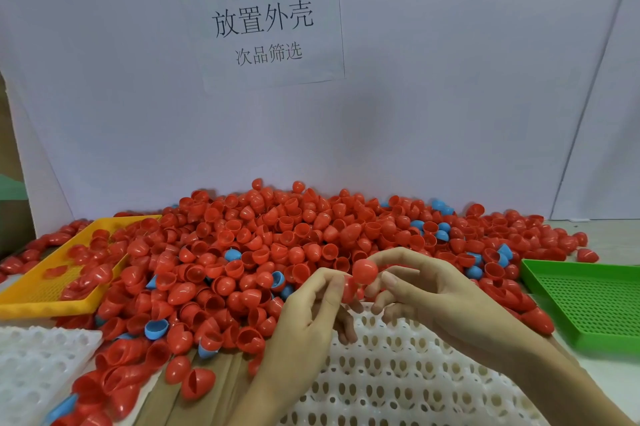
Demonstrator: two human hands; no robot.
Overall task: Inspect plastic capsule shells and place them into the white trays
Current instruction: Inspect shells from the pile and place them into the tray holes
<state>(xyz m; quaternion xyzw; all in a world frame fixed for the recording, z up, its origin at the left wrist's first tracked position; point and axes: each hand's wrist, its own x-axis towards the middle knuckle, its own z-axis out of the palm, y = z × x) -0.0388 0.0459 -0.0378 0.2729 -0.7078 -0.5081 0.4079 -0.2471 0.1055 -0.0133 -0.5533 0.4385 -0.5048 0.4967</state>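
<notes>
Here the right hand has a red capsule shell in a fingertip grip; the left hand pinches another red shell just beside it. Below lies a white tray; behind, the shell heap.

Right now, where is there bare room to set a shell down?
The white tray under both hands has empty cups, and so does the second white tray at lower left. The green tray at right lies bare. The red shell pile is crowded and spills into the yellow tray.
</notes>
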